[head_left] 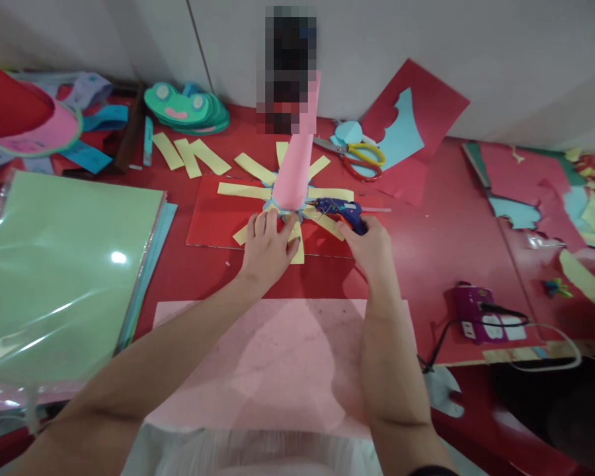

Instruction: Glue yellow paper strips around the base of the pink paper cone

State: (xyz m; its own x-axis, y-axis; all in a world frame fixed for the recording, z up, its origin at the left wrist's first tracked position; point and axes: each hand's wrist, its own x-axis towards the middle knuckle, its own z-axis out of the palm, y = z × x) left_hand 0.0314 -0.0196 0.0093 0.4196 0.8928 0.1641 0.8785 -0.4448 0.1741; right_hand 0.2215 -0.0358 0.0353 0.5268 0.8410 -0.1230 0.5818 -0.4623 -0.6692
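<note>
A pink paper cone (295, 172) stands on a blue scalloped paper base, with pale yellow paper strips (242, 190) spreading out around it like rays. Under them lies a flat red board (208, 221). My left hand (268, 246) is closed at the near side of the cone's foot, its bent fingers touching the base; part of the grip is hidden. In my right hand (371, 244) is a blue glue gun (341, 209), its nozzle pointing left at the cone's foot. A glue stick sticks out behind it.
Scissors (361, 158) and cut red and blue paper lie behind on the right. Green frog cutouts (183, 109) and loose yellow strips sit at the back left. Wrapped green paper (74, 264) is at left, a purple power strip (476, 314) with cords at right. Pink paper (277, 363) lies in front.
</note>
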